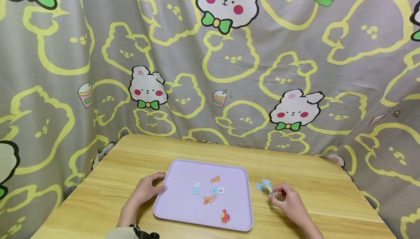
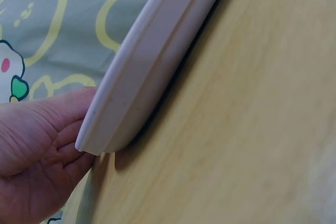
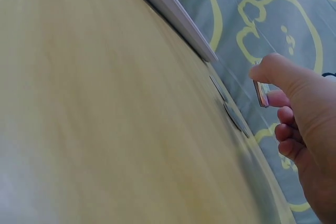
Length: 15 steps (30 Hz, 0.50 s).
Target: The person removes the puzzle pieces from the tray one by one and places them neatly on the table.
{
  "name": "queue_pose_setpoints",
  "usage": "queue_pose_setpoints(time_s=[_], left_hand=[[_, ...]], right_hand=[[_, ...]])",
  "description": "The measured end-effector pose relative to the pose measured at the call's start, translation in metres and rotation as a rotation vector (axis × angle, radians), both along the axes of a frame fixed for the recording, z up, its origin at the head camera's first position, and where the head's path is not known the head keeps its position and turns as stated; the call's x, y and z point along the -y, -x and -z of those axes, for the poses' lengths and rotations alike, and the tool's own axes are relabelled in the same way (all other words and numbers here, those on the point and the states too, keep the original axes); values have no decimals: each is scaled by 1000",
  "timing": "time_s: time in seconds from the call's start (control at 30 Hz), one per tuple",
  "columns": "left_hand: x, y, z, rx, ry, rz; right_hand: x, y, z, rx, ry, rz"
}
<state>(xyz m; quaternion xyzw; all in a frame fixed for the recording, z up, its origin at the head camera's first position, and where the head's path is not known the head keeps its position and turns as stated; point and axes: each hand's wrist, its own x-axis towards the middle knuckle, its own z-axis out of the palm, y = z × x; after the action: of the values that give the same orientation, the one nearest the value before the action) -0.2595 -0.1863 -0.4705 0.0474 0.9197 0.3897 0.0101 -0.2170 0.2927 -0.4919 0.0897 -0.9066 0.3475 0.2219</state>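
Observation:
A lilac tray lies on the wooden table. My left hand holds its left edge, the thumb at the rim; the left wrist view shows the fingers curled by the tray's outer wall. Right of the tray, my right hand pinches a small stack of thin printed cutouts between thumb and index finger, above the tabletop. Close by its fingertips, light-blue cutouts lie on the table. Inside the tray are a red cutout, two orange cutouts and some blue-and-white ones.
The wooden table reaches back to a grey curtain printed with yellow outlines and white rabbits. The curtain also hangs along both sides. A black strap is on the left wrist by a light sleeve.

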Motion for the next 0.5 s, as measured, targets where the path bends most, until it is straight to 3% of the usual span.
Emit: queue_pose_setpoints(time_s=[0.5], left_hand=[[-1, -1, -2, 3, 6, -4]], right_hand=[[-20, -3, -4, 160, -30, 65]])
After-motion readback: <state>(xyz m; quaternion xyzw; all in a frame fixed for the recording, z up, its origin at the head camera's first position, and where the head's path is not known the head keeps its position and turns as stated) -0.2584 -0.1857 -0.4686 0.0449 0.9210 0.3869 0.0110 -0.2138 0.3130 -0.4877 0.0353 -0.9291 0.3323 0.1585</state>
